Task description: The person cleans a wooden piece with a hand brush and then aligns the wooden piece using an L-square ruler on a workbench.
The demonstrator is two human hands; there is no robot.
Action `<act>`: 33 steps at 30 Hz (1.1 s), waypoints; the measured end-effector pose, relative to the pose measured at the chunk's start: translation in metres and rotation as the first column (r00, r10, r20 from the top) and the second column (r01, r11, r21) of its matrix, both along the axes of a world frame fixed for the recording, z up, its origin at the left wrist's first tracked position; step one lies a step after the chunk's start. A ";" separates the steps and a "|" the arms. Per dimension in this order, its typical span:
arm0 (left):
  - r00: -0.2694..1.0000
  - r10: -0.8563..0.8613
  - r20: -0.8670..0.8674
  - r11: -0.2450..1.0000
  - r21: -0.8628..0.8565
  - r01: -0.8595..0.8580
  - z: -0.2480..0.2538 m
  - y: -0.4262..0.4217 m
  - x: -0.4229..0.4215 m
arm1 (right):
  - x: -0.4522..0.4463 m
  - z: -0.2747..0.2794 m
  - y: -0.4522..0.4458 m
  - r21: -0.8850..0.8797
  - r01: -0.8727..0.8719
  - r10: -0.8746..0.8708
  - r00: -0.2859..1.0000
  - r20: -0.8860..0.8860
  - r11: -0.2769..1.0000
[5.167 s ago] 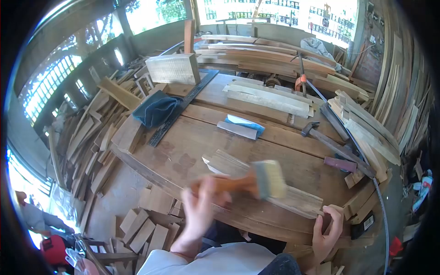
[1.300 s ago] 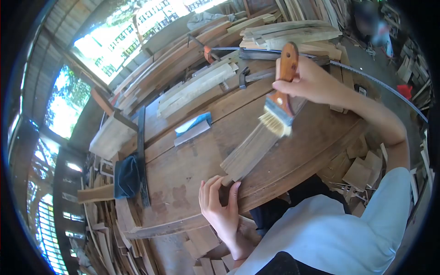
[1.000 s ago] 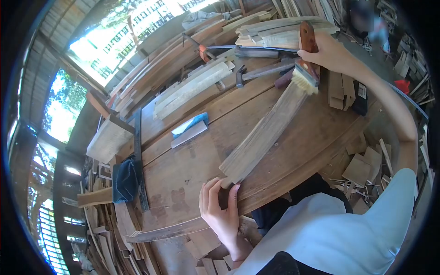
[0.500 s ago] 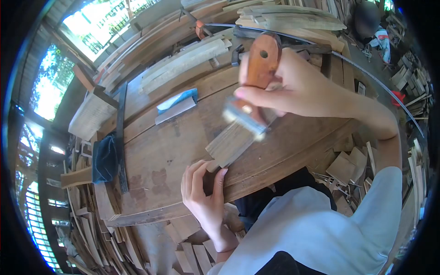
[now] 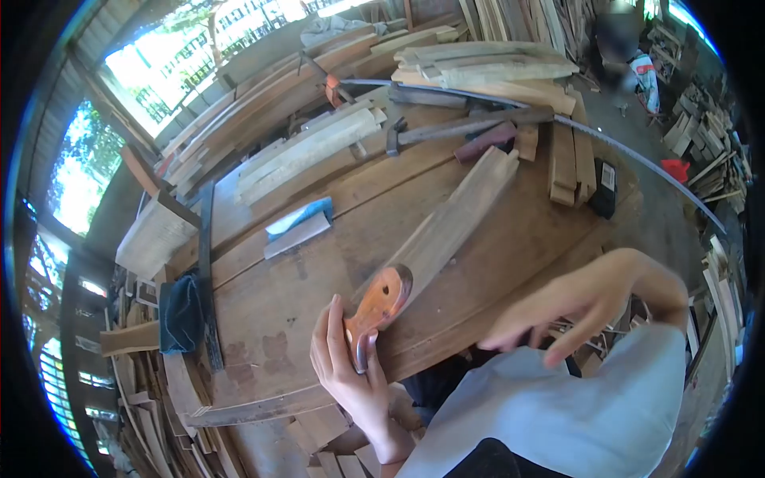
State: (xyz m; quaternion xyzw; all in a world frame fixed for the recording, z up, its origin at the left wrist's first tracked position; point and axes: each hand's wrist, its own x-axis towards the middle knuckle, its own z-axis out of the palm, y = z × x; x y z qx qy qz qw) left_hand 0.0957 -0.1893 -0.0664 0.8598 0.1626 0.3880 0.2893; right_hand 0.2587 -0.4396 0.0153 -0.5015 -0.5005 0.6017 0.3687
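Note:
My left hand [image 5: 349,362] is closed around a paintbrush [image 5: 382,299] near the bench's front edge. The brush's orange-brown wooden handle, with a dark hole in it, points up and away. Its bristles are hidden by the hand. Beneath the handle a long wooden board [image 5: 458,215] lies slantwise across the workbench [image 5: 303,303], its near end close to my left fingers. My right hand [image 5: 574,311], slightly blurred, hangs in front of my body to the right of the bench. It holds nothing, and its fingers are apart.
A blue-and-white packet with a grey strip [image 5: 299,227] lies left of the board. Behind it are a hammer [image 5: 470,127], stacked planks [image 5: 311,151] and a curved saw blade [image 5: 637,135]. A dark box [image 5: 604,190] sits at the right, a dark cloth [image 5: 182,315] at the left.
The paintbrush has passed from my right hand to my left. My right hand has drawn back toward my body and opened. The board's far part is uncovered.

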 end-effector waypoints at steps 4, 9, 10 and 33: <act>0.998 0.045 -0.036 0.998 0.034 -0.043 0.005 -0.002 0.000 | -0.001 -0.070 -0.082 -0.534 0.255 -0.075 0.939 0.335 0.806; 0.996 0.064 -0.068 0.998 0.008 -0.063 0.017 -0.004 0.003 | -0.060 -0.279 -0.214 -0.403 0.887 -0.295 0.457 0.839 0.228; 0.998 0.062 -0.028 0.994 0.087 -0.059 0.028 -0.008 0.006 | -0.077 -0.298 -0.225 -0.481 0.877 -0.428 0.443 0.788 0.022; 0.996 0.070 -0.056 0.997 0.022 -0.069 0.028 -0.009 0.006 | -0.038 -0.478 -0.246 -0.816 0.558 -0.760 0.593 0.266 0.150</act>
